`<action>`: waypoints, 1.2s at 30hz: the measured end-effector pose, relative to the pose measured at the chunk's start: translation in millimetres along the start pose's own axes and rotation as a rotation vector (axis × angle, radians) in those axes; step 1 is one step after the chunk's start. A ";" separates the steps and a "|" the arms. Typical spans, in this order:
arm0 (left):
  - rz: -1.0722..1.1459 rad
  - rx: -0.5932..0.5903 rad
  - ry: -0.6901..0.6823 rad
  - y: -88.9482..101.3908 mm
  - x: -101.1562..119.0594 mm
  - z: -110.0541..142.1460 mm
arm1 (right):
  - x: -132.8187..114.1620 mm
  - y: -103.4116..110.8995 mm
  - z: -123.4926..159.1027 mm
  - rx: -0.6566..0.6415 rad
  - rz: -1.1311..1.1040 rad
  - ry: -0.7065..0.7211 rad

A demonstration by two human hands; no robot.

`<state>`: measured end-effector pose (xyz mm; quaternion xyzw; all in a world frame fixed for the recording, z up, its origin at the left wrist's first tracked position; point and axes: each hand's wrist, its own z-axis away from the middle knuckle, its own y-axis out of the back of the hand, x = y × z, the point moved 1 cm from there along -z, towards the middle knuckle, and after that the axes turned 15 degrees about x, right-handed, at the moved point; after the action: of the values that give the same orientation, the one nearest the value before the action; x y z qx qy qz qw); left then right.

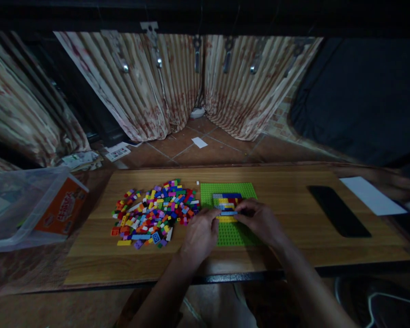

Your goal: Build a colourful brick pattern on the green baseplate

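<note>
A green studded baseplate (230, 234) lies on the wooden table, bearing a low build of blue, yellow, red and grey bricks (227, 197). Across the front of that build is a light-blue brick (228, 213), pinched at its left end by my left hand (201, 230) and at its right end by my right hand (259, 218). Whether the brick is pressed down or just resting there I cannot tell. A yellow brick row (227, 219) shows just in front of it. My fingers hide both sides of the build.
Many loose coloured bricks (157, 209) are heaped left of the baseplate. A clear plastic bin (27, 182) with an orange label stands at the far left. On the right are a black flat object (338, 210), probably a phone, and a white sheet (372, 196). Curtains (177, 86) hang behind.
</note>
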<state>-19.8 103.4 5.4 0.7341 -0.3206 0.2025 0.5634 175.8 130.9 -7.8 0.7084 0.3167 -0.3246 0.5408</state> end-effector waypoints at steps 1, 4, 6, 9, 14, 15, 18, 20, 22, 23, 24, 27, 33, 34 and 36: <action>-0.019 -0.006 -0.006 -0.7 0.2 0.4 | -0.5 0.3 0.1 0.001 0.014 0.008; -0.068 -0.018 -0.021 -2.2 0.4 1.5 | -2.6 0.5 0.4 0.008 0.041 0.025; -0.089 -0.022 -0.033 -3.2 0.4 2.1 | -3.8 0.3 0.7 0.010 0.047 0.036; -0.117 -0.034 -0.056 -4.3 0.7 3.1 | -4.0 0.3 0.9 0.006 0.049 0.052; -0.153 -0.061 -0.071 -3.9 3.3 3.8 | -2.9 0.7 0.1 -0.002 0.052 0.040; -0.154 -0.062 -0.069 -3.9 3.8 3.5 | -3.2 0.5 -0.1 -0.001 0.053 0.031; -0.157 -0.038 -0.048 -4.9 4.7 1.7 | -4.8 -0.6 -0.6 0.021 0.069 0.001; -0.171 -0.027 -0.038 -6.4 5.2 -0.1 | -5.4 -1.8 -0.8 0.036 0.086 -0.009; -0.194 -0.027 -0.036 -7.7 5.7 -1.4 | -5.0 -2.6 -0.9 0.041 0.094 -0.007; -0.204 -0.026 -0.037 -8.2 6.0 -1.8 | -4.6 -2.8 -1.0 0.037 0.092 -0.003; -0.211 -0.024 -0.038 -8.4 6.4 -2.0 | -4.0 -2.7 -1.0 0.032 0.087 0.000; -0.222 -0.014 -0.045 -8.2 7.2 -1.6 | -2.5 -0.9 -1.4 0.008 0.062 -0.002; -0.273 -0.025 -0.057 -7.8 8.6 2.4 | -0.9 3.5 -2.8 0.097 0.034 -0.070; -0.289 -0.031 -0.063 -8.0 9.1 3.8 | -1.1 3.2 -2.8 0.111 0.048 -0.076; -0.326 -0.044 -0.082 -8.6 10.3 6.7 | -2.2 1.7 -2.7 0.119 0.076 -0.084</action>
<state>-6.9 95.9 4.2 0.7716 -0.2242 0.0715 0.5910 176.1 132.9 -4.6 0.7366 0.2470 -0.3515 0.5223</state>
